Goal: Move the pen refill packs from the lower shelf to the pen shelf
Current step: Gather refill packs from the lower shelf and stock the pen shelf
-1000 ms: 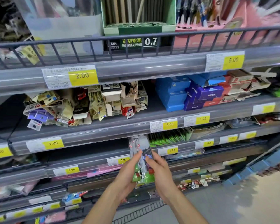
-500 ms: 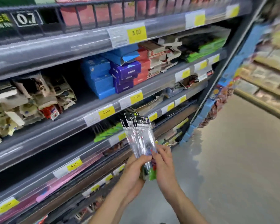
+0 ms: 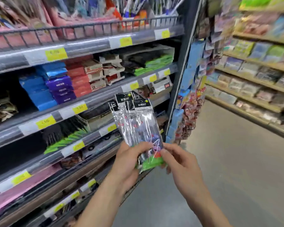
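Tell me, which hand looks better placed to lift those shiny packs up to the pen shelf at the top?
Probably the left hand. It wraps the lower end of the refill packs and is nearer the shelving, below the pen shelf. The right hand only pinches their bottom edge on the aisle side.

A shop, its stationery aisle, is showing here: grey metal shelving tiers [image 3: 92,99] are carrying yellow-and-white price labels [image 3: 56,54] along their front edges, stacked blue and purple cardboard boxes [image 3: 46,89] are sitting behind them, and a second run of stocked shelves [image 3: 252,74] is lining the grey floor [image 3: 228,169] opposite.
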The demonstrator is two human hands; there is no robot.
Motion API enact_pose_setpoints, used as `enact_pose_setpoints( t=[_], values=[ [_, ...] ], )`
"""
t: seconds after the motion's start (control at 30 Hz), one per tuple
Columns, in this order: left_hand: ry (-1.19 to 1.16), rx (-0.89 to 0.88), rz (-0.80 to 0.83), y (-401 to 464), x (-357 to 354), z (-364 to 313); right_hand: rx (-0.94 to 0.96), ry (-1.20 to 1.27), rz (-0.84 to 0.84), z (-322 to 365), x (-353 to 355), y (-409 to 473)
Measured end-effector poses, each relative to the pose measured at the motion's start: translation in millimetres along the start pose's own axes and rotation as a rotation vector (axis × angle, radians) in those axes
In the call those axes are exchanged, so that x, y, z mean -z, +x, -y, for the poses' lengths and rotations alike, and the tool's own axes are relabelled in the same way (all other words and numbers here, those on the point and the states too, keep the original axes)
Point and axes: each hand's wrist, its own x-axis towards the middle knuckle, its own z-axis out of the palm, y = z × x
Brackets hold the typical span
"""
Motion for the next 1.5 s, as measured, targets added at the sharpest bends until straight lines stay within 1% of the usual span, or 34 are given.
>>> enact_pose_setpoints(
  t=[0.1,0.23,0.3,0.37,0.63,0.8,0.9,1.03,1.1,1.2,1.27,1.37,1.5],
  values=[
    [0.014,-0.029,-0.012,4,-36,8,0.020,0.000,0.010,10,35,10],
    [-0.049,0.008,-0.044,15,-71,15,-0.020,0.005,0.005,17,69,33],
    [-0.082,0.033,-0.077,26,-82,14,-0.042,0.012,-0.004,16,77,50],
    [-0.123,0.055,-0.073,42,-88,12,-0.059,0.013,-0.023,13,83,69],
    [-0.151,0.011,-0.228,142,-104,12,-0.150,-0.025,0.076,18,99,172],
    [-0.148,-0.016,-0.224,209,-125,1,-0.128,-0.023,0.094,35,109,243],
    [-0.164,-0.043,-0.279,234,-132,-5,-0.158,-0.001,0.182,36,111,282],
    [-0.229,-0.066,-0.426,255,-131,-18,-0.189,0.031,0.286,37,101,336],
    [-0.241,-0.115,-0.471,266,-128,-23,-0.163,0.020,0.348,38,91,366],
    [-0.262,-0.150,-0.620,274,-127,-26,-0.119,0.008,0.463,43,69,405],
    [-0.279,-0.177,-0.651,276,-131,-30,-0.088,-0.014,0.547,50,47,427],
    [-0.326,-0.210,-0.722,280,-131,-31,-0.057,-0.058,0.555,53,10,454],
    [-0.324,-0.231,-0.743,285,-128,-32,-0.054,-0.121,0.542,53,-31,475]
  ],
)
